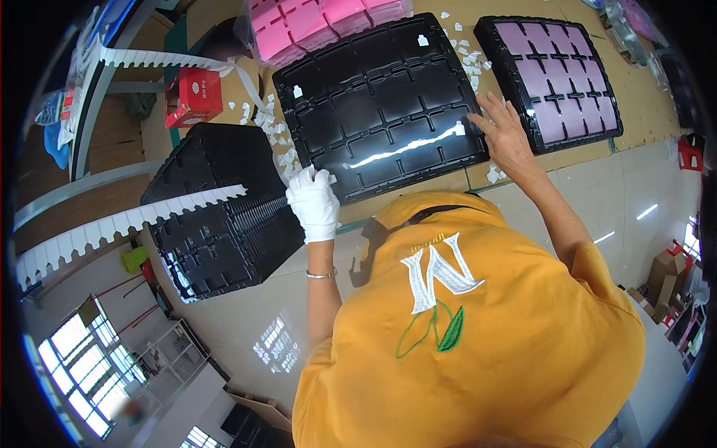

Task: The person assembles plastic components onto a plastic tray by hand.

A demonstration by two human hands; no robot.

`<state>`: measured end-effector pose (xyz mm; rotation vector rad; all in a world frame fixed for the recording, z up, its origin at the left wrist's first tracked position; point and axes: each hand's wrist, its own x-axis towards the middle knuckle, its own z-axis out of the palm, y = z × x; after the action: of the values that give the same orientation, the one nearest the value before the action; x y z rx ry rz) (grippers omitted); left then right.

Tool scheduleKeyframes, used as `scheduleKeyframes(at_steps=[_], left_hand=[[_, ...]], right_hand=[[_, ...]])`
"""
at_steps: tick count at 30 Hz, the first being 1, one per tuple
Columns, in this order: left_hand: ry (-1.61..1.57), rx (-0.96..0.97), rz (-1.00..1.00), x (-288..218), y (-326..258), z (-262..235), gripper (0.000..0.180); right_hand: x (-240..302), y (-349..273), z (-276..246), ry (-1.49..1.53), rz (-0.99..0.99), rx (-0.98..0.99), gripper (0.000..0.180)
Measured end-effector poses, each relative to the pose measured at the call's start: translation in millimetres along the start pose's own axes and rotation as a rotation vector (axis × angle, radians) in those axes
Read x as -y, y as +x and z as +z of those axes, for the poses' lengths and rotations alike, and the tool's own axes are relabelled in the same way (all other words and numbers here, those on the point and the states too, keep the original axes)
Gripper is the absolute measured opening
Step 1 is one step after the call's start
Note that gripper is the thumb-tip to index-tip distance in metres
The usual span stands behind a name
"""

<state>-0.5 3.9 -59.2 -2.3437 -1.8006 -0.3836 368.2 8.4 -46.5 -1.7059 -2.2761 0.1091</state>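
Note:
A black plastic tray (373,97) with cross-shaped ridges lies in front of me, and small white paper tabs (423,40) sit near its corners. My left hand (312,203), in a white glove, is at the tray's near left corner with its fingers curled together. Close by its fingertips is another white tab (332,179); whatever the fingers hold is hidden. My bare right hand (509,142) has its fingers stretched apart at the tray's right edge, near a tab (459,128).
Left of the tray stands a tall stack of black trays (224,216), near notched white strips (134,220) and a red box (194,97). Pink sheets (321,26) are piled behind. A black tray with purple inserts (560,82) lies right. White scraps (470,63) litter the table.

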Motion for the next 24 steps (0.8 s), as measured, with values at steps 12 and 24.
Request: scheduleKeyframes(at_steps=[12, 24], left_hand=[[0.011, 0.125, 0.197, 6.7, 16.7, -8.9, 0.017], [0.281, 0.265, -0.448, 43.7, 63.0, -37.4, 0.026]], right_hand=[[1.4, 11.2, 3.3, 0.036, -0.06, 0.033, 0.04], [1.5, 18.3, -4.8, 0.234, -0.008, -0.003, 0.04]])
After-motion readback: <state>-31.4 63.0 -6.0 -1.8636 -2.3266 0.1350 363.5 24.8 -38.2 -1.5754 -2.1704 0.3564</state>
